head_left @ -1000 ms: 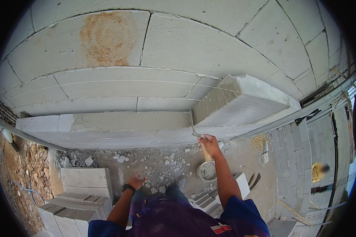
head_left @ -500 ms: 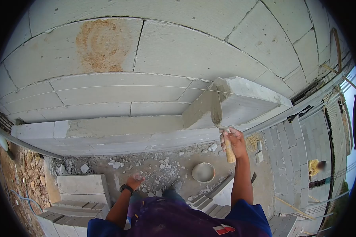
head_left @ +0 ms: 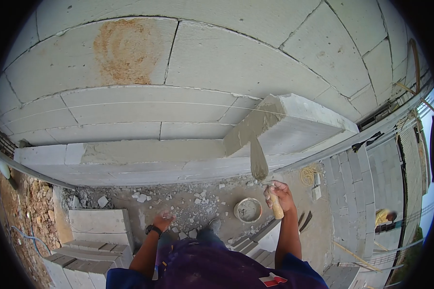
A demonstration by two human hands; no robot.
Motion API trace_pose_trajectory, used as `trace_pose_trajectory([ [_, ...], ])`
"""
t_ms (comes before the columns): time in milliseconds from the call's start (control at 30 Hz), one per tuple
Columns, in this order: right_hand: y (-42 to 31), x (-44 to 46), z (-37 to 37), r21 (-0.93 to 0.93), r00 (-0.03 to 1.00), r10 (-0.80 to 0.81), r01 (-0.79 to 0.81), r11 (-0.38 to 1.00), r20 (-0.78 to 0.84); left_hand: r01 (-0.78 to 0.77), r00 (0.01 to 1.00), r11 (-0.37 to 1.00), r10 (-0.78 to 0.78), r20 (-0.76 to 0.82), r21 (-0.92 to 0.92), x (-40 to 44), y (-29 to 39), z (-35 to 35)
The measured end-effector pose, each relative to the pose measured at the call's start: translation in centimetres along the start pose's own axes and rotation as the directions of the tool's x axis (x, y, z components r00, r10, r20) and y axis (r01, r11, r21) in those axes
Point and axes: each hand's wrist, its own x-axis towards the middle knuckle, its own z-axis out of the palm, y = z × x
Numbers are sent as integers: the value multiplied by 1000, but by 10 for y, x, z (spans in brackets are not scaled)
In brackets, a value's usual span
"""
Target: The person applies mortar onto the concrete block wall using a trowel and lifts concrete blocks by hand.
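Note:
My right hand point(head_left: 282, 196) is wrapped around the wooden handle of a trowel point(head_left: 259, 164), its mortar-smeared blade pointing up toward the wall. The blade's tip lies over the lower part of the end face of a large pale block point(head_left: 308, 120); I cannot tell if it touches. Grey mortar point(head_left: 258, 118) coats that end face. More mortar point(head_left: 144, 150) covers the top of the low block course to the left. My left hand point(head_left: 163, 220), with a watch on the wrist, hangs above the rubble-strewn floor, fingers apart and holding nothing.
A round bucket point(head_left: 248, 210) with grey mortar stands on the floor below the wall. A taut string point(head_left: 144, 102) crosses in front of the blockwork. Stacked blocks point(head_left: 99, 226) stand at lower left, and rubble point(head_left: 202, 204) lies around. A person in yellow point(head_left: 383, 216) is far right.
My right hand has moved down and slightly left, drawing the trowel blade from the upper edge of the block's end face to its lower part. My left hand stays about where it was.

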Motion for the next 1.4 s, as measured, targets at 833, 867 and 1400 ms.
trace_pose_trajectory([
  [833, -118, -2, 16, 35, 969, -242, 243, 969, -47, -15, 995, 996, 6, 104, 87, 15, -26, 12],
  [867, -106, -10, 7, 70, 974, -225, 225, 972, -21, -16, 994, 996, 6, 107, 93, 12, -19, 9],
  [1400, -134, 79, -10, 102, 974, -154, 138, 985, 164, 17, 999, 1000, -18, 31, 13, 24, -7, -6],
])
